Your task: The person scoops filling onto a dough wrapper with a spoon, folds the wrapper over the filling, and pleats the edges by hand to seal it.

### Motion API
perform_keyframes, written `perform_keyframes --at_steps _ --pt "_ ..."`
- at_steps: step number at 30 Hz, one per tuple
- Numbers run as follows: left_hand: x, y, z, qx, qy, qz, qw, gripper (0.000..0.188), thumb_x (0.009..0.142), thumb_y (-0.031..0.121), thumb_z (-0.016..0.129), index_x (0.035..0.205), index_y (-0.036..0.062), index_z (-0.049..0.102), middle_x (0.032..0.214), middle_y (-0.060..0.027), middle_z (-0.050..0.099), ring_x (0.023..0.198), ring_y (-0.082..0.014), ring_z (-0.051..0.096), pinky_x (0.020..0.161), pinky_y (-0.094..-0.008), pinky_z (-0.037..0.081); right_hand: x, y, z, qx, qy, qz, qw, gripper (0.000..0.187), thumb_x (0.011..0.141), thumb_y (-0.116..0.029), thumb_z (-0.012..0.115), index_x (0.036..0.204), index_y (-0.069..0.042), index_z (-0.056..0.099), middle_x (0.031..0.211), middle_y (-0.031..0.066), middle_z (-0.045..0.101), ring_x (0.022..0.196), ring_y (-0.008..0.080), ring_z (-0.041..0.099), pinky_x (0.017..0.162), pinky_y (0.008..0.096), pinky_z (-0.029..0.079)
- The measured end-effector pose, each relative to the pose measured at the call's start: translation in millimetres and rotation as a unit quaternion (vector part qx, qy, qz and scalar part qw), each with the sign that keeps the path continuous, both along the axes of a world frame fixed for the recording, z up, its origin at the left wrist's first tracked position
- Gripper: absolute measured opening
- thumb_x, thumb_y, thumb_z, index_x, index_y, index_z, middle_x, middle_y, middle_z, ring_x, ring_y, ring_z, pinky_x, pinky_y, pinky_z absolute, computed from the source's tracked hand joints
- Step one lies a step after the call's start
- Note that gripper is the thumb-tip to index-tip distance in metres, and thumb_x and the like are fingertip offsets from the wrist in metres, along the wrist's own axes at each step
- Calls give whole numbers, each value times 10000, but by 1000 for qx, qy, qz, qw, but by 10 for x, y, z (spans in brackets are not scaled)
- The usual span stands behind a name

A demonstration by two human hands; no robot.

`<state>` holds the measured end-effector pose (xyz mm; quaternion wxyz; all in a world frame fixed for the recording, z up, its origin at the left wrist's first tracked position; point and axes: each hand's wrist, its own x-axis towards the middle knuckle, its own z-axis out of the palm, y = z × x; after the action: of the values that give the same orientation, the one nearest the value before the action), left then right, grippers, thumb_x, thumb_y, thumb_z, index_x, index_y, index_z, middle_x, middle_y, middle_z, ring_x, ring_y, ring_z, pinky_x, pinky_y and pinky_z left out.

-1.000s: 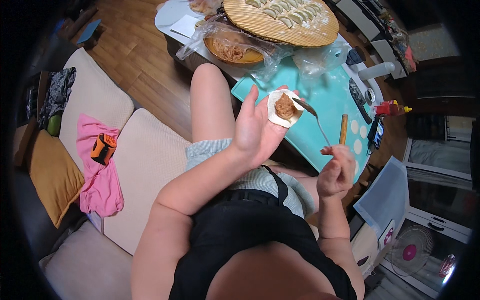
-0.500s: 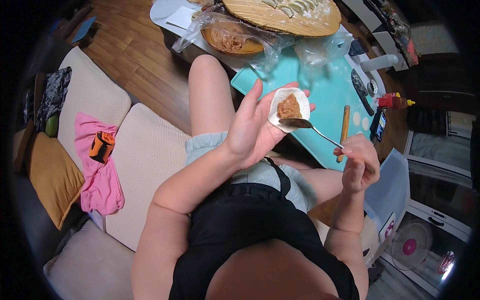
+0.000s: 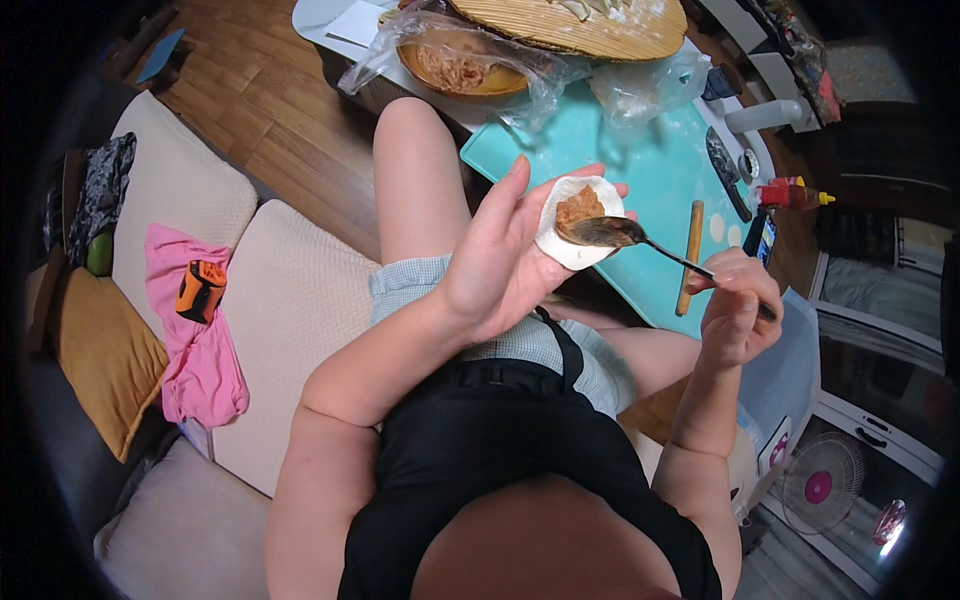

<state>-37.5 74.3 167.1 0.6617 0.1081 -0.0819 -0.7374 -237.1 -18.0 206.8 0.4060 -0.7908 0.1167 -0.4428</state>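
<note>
My left hand (image 3: 492, 268) is palm up with the thumb out, bearing a round white dumpling wrapper (image 3: 580, 258) across its fingers. A lump of pinkish-brown filling (image 3: 579, 205) sits on the wrapper. My right hand (image 3: 738, 308) pinches the handle of a metal spoon (image 3: 612, 232), whose smeared bowl lies over the near part of the filling and touches it or hovers just above. Past my hands, on a turquoise mat (image 3: 655, 215), lie a wooden rolling pin (image 3: 691, 255) and two pale dough rounds (image 3: 717, 229).
A bowl of filling (image 3: 410, 62), partly under clear plastic (image 3: 560, 75), stands at the far side. Beside it is a round woven tray (image 3: 600, 38) with dumplings. A knife (image 3: 727, 170), a phone (image 3: 766, 240) and a red bottle (image 3: 790, 194) are at the right. A fan (image 3: 822, 482) stands lower right.
The spoon's bowl has turned to show more of its smeared surface on the filling. My right hand has shifted slightly right and down. My left hand and the wrapper stay nearly in place.
</note>
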Motion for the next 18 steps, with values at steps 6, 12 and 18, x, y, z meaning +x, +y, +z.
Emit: perform_keyframes --at_steps 6,12,18 --pt "-49 16 -15 -2 -50 18 999 685 963 489 164 1399 -39 179 1424 -199 284 1302 -296 332 1090 -390 255 91 66 59 173 -48 -20 984 215 941 -135 392 949 60 483 713 203 578 600 242 566 548 322 498" --pt "-110 26 -32 -26 -125 68 990 689 957 487 164 1401 -40 185 1435 -197 263 1315 -286 311 1098 -389 228 166 118 148 198 23 -100 975 198 944 -124 404 936 60 479 737 187 602 591 208 590 552 304 504" --pt "-43 60 -5 -32 -73 39 996 641 979 457 128 1391 -23 234 1410 -154 334 1283 -232 356 1079 -363 254 107 -95 1 397 -33 -110 911 246 948 -183 379 906 23 507 696 176 613 559 216 600 516 266 479"
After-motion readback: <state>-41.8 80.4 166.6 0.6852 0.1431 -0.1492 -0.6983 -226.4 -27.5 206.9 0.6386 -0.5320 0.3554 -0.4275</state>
